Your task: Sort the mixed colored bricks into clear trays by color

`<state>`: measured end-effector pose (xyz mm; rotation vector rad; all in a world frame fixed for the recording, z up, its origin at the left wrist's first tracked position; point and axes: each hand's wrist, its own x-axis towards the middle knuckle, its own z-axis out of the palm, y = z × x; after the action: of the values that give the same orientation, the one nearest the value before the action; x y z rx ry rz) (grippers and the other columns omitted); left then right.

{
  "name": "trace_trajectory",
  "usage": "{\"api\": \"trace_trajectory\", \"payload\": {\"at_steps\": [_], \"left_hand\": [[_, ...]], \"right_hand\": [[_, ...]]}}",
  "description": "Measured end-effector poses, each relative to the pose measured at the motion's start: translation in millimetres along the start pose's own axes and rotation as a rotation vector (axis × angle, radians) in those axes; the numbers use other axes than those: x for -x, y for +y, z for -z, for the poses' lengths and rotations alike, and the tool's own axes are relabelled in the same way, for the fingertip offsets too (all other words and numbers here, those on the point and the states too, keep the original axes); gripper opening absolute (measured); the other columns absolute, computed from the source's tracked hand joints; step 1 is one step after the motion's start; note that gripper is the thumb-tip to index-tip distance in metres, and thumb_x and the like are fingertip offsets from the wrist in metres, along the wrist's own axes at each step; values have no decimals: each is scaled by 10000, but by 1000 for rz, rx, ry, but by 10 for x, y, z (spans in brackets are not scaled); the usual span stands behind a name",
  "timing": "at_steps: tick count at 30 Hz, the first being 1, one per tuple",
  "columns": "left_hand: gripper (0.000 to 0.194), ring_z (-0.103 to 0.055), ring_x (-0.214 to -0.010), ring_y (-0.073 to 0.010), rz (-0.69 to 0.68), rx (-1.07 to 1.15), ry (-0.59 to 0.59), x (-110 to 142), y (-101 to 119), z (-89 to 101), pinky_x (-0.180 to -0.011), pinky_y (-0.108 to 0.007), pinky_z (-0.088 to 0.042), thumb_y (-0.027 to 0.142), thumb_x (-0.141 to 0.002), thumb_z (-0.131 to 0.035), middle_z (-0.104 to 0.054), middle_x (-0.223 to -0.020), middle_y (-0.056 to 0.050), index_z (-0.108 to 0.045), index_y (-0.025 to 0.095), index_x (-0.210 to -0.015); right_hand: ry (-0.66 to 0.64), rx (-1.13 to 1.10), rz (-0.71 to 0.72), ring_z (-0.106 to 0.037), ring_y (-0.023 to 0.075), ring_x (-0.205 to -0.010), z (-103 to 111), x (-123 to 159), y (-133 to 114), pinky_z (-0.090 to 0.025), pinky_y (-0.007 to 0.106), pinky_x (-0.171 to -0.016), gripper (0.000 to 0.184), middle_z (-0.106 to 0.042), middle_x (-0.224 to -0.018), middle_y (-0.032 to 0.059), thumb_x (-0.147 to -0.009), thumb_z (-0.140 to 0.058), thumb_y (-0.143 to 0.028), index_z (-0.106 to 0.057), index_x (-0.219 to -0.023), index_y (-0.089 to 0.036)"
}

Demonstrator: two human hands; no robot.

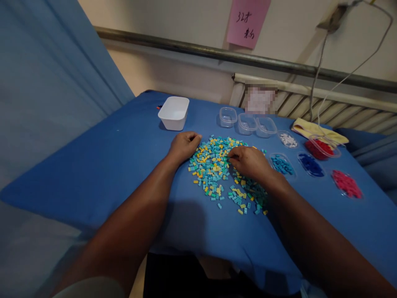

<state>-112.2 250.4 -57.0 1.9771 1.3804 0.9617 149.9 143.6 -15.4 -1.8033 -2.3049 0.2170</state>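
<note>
A loose heap of small building bricks (pixel 214 165) in turquoise, green, yellow and orange is spread on the blue cloth. My left hand (pixel 183 145) rests at the heap's upper left edge, its fingers curled closed; whatever they may hold is hidden. Over the right part of the heap, my right hand (pixel 249 160) has thumb and fingers pinched together at the bricks. Anything between those fingertips is too small to make out. Just right of that hand lies a see-through dish of teal bricks (pixel 281 164).
Behind the heap stand a white tub (pixel 174 114) and three see-through tubs (pixel 247 124). Toward the right are dishes of white pieces (pixel 288 140), red pieces (pixel 321 148), dark blue pieces (pixel 311 164) and pink pieces (pixel 346 183). A yellow cloth (pixel 319 131) lies near the radiator (pixel 297 97).
</note>
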Motion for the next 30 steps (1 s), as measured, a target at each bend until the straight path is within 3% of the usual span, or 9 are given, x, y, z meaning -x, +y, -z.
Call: {"api": "trace_trajectory", "payload": {"at_steps": [11,16,21,24,28,30], "left_hand": [[404,-549,-707,-198,-8,-9,8,5,-9,-10,-651,-329,-345,529,-961,-607,-645,-720,-35,-722,186,-781],[411,-545,-704,-202,0,-22,0,5,11,5,-651,-331,-345,527,-965,-588,-649,-725,-42,-721,185,-781],[421,-545,-699,-194,-15,-13,2,1,12,16,-638,-324,-328,540,-962,-585,-627,-702,-30,-718,181,-787],[421,-545,-696,-190,-11,-20,5,-12,-9,11,-631,-321,-324,543,-959,-592,-624,-696,-28,-718,183,-779],[423,-551,-691,-189,-10,-28,19,-36,-46,5,-625,-319,-326,556,-955,-602,-633,-700,-27,-727,186,-793],[431,-544,-688,-188,-9,-29,15,-44,-53,6,-618,-315,-321,565,-955,-603,-626,-697,-26,-723,186,-788]], "right_hand": [[-41,-21,38,-735,234,-885,-36,-26,4,-443,315,-706,222,-836,-983,45,-936,-619,-217,-823,-1014,-253],[36,-214,2,-748,215,-837,-8,-2,117,-495,309,-726,207,-836,-948,37,-915,-655,-244,-813,-1048,-234],[154,-245,-173,-758,213,-813,400,138,688,-533,310,-724,224,-838,-931,52,-900,-682,-328,-829,-1029,-218],[102,-99,-325,-736,213,-732,622,308,1157,-503,314,-651,158,-818,-834,42,-852,-725,-313,-836,-920,-223],[-70,-37,-424,-692,191,-626,675,532,1618,-458,310,-578,80,-780,-711,9,-810,-762,-271,-836,-797,-243],[-22,-58,-401,-671,182,-583,647,588,1716,-456,304,-560,35,-762,-665,-6,-759,-808,-272,-829,-740,-252]]}}
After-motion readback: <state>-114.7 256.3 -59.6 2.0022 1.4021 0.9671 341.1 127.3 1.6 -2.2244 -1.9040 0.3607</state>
